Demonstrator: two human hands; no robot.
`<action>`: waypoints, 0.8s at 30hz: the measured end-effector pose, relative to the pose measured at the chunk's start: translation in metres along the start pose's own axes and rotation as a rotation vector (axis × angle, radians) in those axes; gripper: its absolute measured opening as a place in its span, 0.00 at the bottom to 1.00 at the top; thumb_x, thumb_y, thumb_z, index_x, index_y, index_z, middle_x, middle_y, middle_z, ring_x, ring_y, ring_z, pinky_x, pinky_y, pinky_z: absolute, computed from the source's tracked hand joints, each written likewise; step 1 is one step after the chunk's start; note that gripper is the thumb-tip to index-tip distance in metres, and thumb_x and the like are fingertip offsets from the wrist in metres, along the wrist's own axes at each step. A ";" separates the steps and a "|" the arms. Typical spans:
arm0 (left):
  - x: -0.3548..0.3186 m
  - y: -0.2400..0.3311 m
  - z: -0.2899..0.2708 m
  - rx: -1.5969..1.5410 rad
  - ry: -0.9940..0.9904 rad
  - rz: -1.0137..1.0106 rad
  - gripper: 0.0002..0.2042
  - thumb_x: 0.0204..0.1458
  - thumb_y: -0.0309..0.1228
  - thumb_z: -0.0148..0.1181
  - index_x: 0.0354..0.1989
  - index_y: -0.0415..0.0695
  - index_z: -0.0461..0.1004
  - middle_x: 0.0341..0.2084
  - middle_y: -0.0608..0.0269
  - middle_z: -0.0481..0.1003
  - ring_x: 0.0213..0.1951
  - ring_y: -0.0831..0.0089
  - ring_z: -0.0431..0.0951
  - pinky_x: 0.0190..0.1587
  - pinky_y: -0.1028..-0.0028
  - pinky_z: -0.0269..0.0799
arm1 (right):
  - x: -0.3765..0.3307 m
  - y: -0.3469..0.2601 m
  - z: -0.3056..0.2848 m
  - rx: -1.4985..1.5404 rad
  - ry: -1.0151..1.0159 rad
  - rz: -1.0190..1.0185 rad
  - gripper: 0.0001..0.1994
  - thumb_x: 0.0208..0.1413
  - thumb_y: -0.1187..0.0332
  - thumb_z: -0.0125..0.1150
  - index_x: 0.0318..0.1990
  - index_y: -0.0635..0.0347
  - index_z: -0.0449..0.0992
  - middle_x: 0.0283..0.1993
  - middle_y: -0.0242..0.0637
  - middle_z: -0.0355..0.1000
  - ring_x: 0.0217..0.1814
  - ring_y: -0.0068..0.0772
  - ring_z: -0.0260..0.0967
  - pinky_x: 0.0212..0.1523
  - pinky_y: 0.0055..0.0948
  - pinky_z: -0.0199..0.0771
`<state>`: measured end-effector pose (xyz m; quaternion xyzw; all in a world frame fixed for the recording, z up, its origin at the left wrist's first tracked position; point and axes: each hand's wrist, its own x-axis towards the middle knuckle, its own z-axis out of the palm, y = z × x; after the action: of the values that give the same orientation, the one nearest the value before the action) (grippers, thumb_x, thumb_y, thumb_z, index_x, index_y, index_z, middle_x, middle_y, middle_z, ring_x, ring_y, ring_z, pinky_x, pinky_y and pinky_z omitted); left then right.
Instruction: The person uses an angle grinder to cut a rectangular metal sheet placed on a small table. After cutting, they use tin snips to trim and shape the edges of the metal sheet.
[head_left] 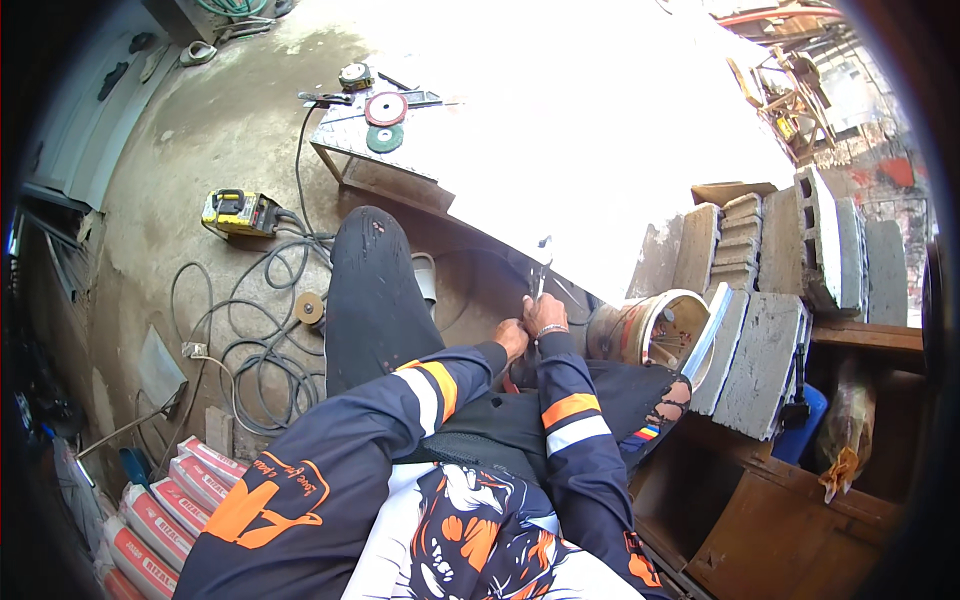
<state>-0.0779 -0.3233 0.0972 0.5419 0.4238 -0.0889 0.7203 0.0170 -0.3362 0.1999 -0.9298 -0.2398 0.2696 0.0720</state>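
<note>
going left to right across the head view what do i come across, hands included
Yellow-and-black machine → tan round disc → left hand → right hand → bucket → plastic bag.

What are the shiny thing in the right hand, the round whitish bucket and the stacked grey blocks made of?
The slim silvery thing in the right hand may be shiny metal, because it gleams, but it's too small to be sure. The round whitish bucket is probably plastic, stained, with a thick smooth rim. The stacked grey blocks look like rough concrete: dull, grainy faces.
</note>
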 end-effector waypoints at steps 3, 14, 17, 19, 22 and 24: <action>-0.022 0.015 0.002 -0.394 -0.253 -0.183 0.13 0.60 0.30 0.44 0.47 0.40 0.73 0.39 0.53 0.79 0.44 0.58 0.80 0.47 0.51 0.76 | 0.000 0.010 0.004 0.024 0.038 0.041 0.22 0.58 0.52 0.55 0.38 0.68 0.79 0.40 0.64 0.75 0.47 0.64 0.73 0.49 0.51 0.73; -0.033 0.030 0.001 0.164 0.198 -0.063 0.13 0.55 0.34 0.52 0.38 0.39 0.79 0.40 0.44 0.79 0.46 0.50 0.79 0.47 0.56 0.73 | -0.005 -0.007 0.001 0.025 0.011 0.127 0.21 0.57 0.52 0.60 0.42 0.65 0.78 0.44 0.57 0.77 0.50 0.58 0.75 0.50 0.49 0.75; -0.029 0.016 0.001 0.385 0.230 0.023 0.13 0.53 0.35 0.54 0.38 0.39 0.80 0.42 0.41 0.78 0.48 0.44 0.77 0.49 0.55 0.72 | -0.006 -0.007 0.001 0.023 -0.013 0.113 0.22 0.58 0.51 0.59 0.42 0.65 0.78 0.44 0.59 0.76 0.50 0.60 0.74 0.50 0.50 0.74; -0.028 0.018 0.002 0.411 0.233 0.036 0.13 0.53 0.36 0.56 0.37 0.39 0.80 0.42 0.41 0.78 0.49 0.44 0.77 0.50 0.54 0.72 | -0.007 -0.008 -0.002 0.021 -0.012 0.137 0.20 0.57 0.52 0.60 0.40 0.64 0.79 0.44 0.55 0.77 0.50 0.58 0.74 0.50 0.48 0.75; -0.025 0.017 -0.002 0.457 0.205 0.036 0.13 0.52 0.36 0.56 0.37 0.39 0.80 0.42 0.41 0.78 0.49 0.45 0.77 0.51 0.55 0.72 | -0.007 -0.007 -0.002 0.016 -0.002 0.118 0.20 0.58 0.52 0.60 0.40 0.64 0.79 0.43 0.55 0.77 0.49 0.58 0.75 0.49 0.49 0.75; -0.024 0.023 -0.005 0.524 0.156 0.053 0.13 0.50 0.36 0.58 0.36 0.39 0.80 0.41 0.41 0.78 0.49 0.46 0.77 0.52 0.56 0.72 | -0.007 -0.005 -0.002 0.018 -0.006 0.128 0.20 0.58 0.52 0.60 0.40 0.63 0.80 0.43 0.55 0.77 0.49 0.58 0.75 0.49 0.49 0.75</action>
<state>-0.0821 -0.3176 0.1295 0.7258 0.4263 -0.1345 0.5229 0.0111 -0.3352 0.2061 -0.9417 -0.1779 0.2788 0.0625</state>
